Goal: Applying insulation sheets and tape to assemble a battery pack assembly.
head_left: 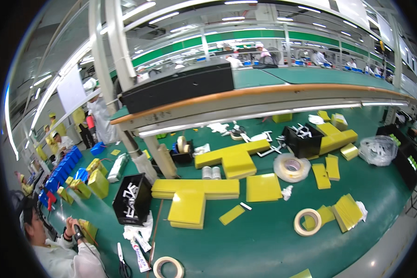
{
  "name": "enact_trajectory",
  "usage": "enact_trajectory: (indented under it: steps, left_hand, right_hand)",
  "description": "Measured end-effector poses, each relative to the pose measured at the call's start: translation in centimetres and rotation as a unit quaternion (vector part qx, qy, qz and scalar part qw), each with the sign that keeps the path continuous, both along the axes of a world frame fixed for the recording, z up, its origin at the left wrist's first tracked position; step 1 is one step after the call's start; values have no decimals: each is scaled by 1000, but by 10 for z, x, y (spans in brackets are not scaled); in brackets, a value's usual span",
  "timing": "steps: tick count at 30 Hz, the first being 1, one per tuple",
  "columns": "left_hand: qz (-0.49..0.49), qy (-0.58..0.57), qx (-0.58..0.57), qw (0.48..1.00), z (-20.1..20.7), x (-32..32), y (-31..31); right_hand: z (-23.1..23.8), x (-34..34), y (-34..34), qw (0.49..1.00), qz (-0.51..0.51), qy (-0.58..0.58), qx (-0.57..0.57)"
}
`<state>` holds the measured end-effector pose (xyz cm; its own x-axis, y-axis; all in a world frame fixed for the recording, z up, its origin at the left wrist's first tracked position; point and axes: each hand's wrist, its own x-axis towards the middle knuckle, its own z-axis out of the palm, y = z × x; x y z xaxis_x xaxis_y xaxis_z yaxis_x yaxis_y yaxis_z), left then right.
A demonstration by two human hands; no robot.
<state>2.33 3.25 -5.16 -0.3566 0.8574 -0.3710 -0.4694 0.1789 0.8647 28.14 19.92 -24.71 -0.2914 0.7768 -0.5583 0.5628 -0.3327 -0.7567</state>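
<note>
Neither of my hands shows in the head view. Nearest the lower edge are a roll of masking tape (pixel 168 268) and the corner of a yellow sheet (pixel 304 274). Stacks of yellow sheets (pixel 186 209) lie on the green table (pixel 245 241), one of them in a T shape. A small yellow strip (pixel 231 215) rests alone with a little white piece (pixel 246 206) at its corner. To the right, another masking tape roll (pixel 307 222) overlaps some yellow sheets, beside a fanned stack (pixel 347 212). Farther back lies a wide roll of clear tape (pixel 292 167).
Black bins (pixel 132 199) (pixel 303 139) hold white plastic pieces. Scissors (pixel 123 262) and a white tube (pixel 140 255) lie at front left. A co-worker (pixel 55 250) holds a dark tool by a yellow block. An orange-edged shelf (pixel 264 92) crosses above; a clear bag (pixel 378 150) sits far right.
</note>
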Motion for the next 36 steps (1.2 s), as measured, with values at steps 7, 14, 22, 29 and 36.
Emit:
enact_trajectory:
  steps: [7, 14, 22, 29, 36]
  left_hand:
    - [12, -10, -17, 1000, -19, -2, -24]
    - [35, -24, -39, 998, -17, 6, -31]
    - [48, -21, -53, 997, -35, 19, -47]
    - [57, -45, -74, 995, -35, 28, -66]
    - [44, -77, -111, 990, -59, 40, -103]
  right_hand:
    - [11, -61, 42, 996, 33, 34, 76]
    - [20, -78, 62, 995, 39, 34, 86]
    - [11, -89, 67, 990, 58, 52, 119]
    - [-16, -51, 31, 993, 67, 29, 96]
    - [-99, 127, -121, 992, 72, -101, -36]
